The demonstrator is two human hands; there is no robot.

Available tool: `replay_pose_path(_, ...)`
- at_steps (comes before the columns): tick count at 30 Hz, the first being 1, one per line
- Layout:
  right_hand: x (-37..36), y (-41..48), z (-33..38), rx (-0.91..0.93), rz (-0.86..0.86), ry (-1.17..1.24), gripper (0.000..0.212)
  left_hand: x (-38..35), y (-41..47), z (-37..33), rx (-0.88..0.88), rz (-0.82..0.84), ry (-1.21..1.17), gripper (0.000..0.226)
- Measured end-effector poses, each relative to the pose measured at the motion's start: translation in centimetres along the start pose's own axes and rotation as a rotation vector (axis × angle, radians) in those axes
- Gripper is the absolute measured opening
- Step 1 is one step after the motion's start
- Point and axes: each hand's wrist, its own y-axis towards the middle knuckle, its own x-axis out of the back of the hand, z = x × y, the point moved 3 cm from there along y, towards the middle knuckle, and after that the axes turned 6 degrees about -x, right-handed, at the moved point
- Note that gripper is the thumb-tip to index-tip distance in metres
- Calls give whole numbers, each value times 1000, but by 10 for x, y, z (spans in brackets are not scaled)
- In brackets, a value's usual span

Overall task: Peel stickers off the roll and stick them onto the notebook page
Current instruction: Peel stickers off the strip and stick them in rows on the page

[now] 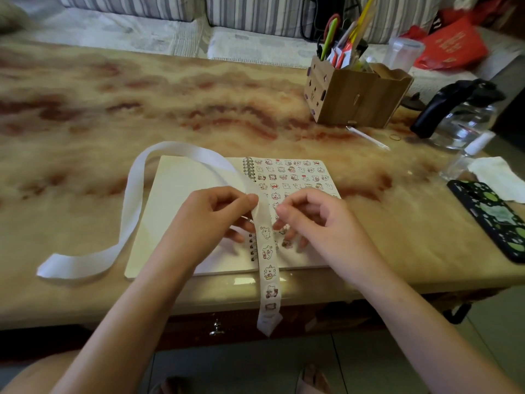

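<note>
An open spiral notebook (181,194) lies near the table's front edge; its right page carries rows of small cartoon stickers (292,174). A long white sticker strip (267,268) loops from the table at the left, across the left page, and hangs over the table edge with several stickers on it. My left hand (210,217) pinches the strip above the notebook's spine. My right hand (315,220) is beside the strip with curled fingers, its fingertips at a sticker near the strip's right edge. Whether they hold that sticker is hidden.
A wooden organiser (355,92) with pens and scissors stands at the back right. A glass jug with a black handle (460,115), a tissue (494,174) and a phone in a black-green case (494,217) occupy the right side. A sofa runs behind the table.
</note>
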Motion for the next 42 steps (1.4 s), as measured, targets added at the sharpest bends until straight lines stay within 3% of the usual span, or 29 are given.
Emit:
replay_pose_path(7, -11, -4, 2, 26, 9, 144, 15, 2, -1, -2, -13, -46, -38, 20)
replay_pose_path(12, -8, -4, 5, 64, -51, 145, 14, -2, -3, -4, 35, 18, -101, 29)
replay_pose_path(17, -7, -4, 5, 95, -76, 125, 14, -2, -3, -3, 31, 73, -69, 15)
replay_pose_path(34, -2, -5, 10, 136, -82, -149, 9, -4, -3, 0, 48, 42, -45, 15)
replay_pose_path(39, 16, -1, 12, 6, -38, 41, 2, -1, -2, 1, 73, 11, -29, 15)
replay_pose_path(42, 31, 4, 3, -172, 0, -4, 4, -1, -2, 2, 97, 18, -20, 15)
